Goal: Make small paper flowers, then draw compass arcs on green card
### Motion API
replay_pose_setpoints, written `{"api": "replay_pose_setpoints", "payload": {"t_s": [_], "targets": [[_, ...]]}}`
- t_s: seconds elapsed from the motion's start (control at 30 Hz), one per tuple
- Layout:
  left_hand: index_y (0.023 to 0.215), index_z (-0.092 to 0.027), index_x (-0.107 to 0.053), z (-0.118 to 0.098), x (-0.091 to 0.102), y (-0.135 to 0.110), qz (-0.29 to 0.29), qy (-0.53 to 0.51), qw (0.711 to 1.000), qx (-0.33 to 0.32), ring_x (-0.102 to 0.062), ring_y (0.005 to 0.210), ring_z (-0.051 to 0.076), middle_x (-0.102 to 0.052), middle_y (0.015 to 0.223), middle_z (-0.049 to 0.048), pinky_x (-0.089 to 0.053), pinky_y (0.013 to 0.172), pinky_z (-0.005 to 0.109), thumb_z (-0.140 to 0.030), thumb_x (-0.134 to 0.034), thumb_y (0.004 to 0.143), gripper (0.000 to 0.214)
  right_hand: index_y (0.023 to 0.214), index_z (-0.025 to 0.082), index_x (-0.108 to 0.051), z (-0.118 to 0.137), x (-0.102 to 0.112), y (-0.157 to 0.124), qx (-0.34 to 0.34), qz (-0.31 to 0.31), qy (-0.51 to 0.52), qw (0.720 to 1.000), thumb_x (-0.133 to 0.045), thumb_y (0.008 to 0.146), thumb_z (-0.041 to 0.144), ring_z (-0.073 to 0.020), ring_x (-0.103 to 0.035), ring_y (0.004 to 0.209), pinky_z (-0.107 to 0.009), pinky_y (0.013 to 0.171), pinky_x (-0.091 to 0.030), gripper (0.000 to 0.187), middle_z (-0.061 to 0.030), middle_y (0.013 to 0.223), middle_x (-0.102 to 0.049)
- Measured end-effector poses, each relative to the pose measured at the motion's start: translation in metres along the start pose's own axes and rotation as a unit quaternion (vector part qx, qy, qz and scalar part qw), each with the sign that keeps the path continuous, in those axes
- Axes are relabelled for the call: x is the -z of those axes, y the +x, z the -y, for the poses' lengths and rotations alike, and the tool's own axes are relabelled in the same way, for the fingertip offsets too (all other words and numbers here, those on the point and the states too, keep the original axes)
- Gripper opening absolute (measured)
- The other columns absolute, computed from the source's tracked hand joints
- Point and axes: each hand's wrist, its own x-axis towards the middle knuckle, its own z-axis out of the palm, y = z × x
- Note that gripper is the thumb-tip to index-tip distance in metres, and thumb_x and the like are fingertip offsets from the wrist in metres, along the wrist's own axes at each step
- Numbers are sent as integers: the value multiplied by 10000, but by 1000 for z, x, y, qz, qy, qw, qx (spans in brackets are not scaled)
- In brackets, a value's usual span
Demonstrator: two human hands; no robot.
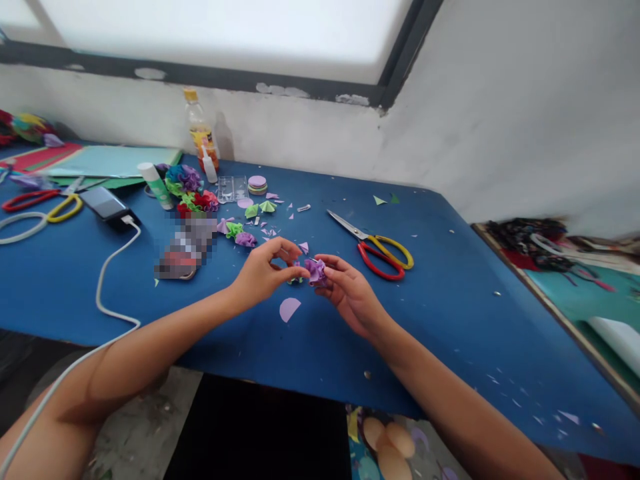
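A ruffled purple paper flower (pixel 315 272) is held just above the blue table, between the fingers and thumb of my right hand (pixel 350 293). From the other side, my left hand (pixel 267 270) closes in a pinch, its thumb tip at the flower's left edge. Partly hidden under the left fingers is a small green and purple paper piece (pixel 295 275). A purple paper disc with a cut edge (pixel 290 309) lies flat below the hands. Just beyond the fingertips sits a purple paper scrap (pixel 304 247).
Scissors (pixel 383 255) lie to the right. Folded green pieces (pixel 267 207), paper discs (pixel 257 185), finished flowers (pixel 185 180), a glue stick (pixel 155 184) and a bottle (pixel 200 133) stand left and behind. A phone (pixel 107 205) trails a white cable (pixel 103 280) past my left arm.
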Motion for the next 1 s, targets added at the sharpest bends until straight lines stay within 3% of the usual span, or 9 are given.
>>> {"api": "replay_pose_setpoints", "payload": {"t_s": [0.1,0.23,0.3,0.37,0.47,0.5,0.57,0.73,1.0], "targets": [[826,-138,-629,2,-1,1,60,-9,998,21,-608,630,93,-628,692,-6,-435,449,125,-304,-800,660,291,927,219,-665,-3,2,0,15,14,-4,1000,-779,641,317,-89,-619,691,-216,635,-506,323,14,825,-646],[753,-135,-659,6,0,0,65,38,995,-58,-601,638,81,-643,752,26,-440,451,120,-284,-702,778,158,955,215,-633,-8,4,1,44,29,-59,997,-715,713,342,-115,-629,739,-274,701,-532,286,-9,869,-645],[751,-135,-677,8,0,-1,55,62,990,-111,-599,622,74,-646,756,31,-469,470,127,-264,-665,812,143,1001,216,-606,-10,6,1,100,15,-131,986,-652,772,380,-138,-637,780,-311,722,-541,285,-35,930,-644],[771,-131,-692,10,0,-1,53,84,981,-164,-598,602,69,-653,754,35,-502,498,138,-250,-639,832,143,1031,224,-586,-12,7,-1,215,-21,-244,945,-620,802,394,-172,-636,881,-341,752,-544,286,-64,1031,-626],[800,-129,-702,12,-1,-2,64,117,966,-220,-612,610,73,-668,774,47,-533,539,151,-239,-598,859,163,1002,233,-588,-10,8,-4,385,-61,-425,817,-650,797,335,-220,-596,1041,-394,857,-522,237,-82,1117,-599],[811,-130,-704,12,-2,-3,66,125,963,-230,-619,619,76,-672,781,48,-540,552,156,-230,-586,864,164,981,229,-592,-9,8,-5,418,-63,-466,777,-655,798,304,-227,-591,1057,-404,883,-511,208,-84,1111,-603],[837,-130,-705,12,-2,-3,68,140,955,-251,-628,632,81,-679,793,52,-545,572,166,-201,-566,870,160,950,217,-593,-8,7,-6,452,-60,-515,726,-639,813,253,-223,-605,1025,-405,889,-501,148,-87,1062,-623],[866,-110,-691,12,-2,-3,71,182,930,-313,-648,663,101,-684,800,66,-551,611,192,-154,-544,877,153,851,213,-573,-5,5,-8,464,-54,-567,678,-599,829,211,-201,-629,886,-368,786,-504,33,-63,912,-658],[882,-118,-676,12,-1,-2,85,204,922,-317,-653,720,115,-681,834,72,-560,668,220,-165,-506,907,178,808,220,-613,-4,4,-11,452,-46,-598,660,-589,819,212,-200,-634,852,-419,887,-451,27,-46,882,-678]]}}
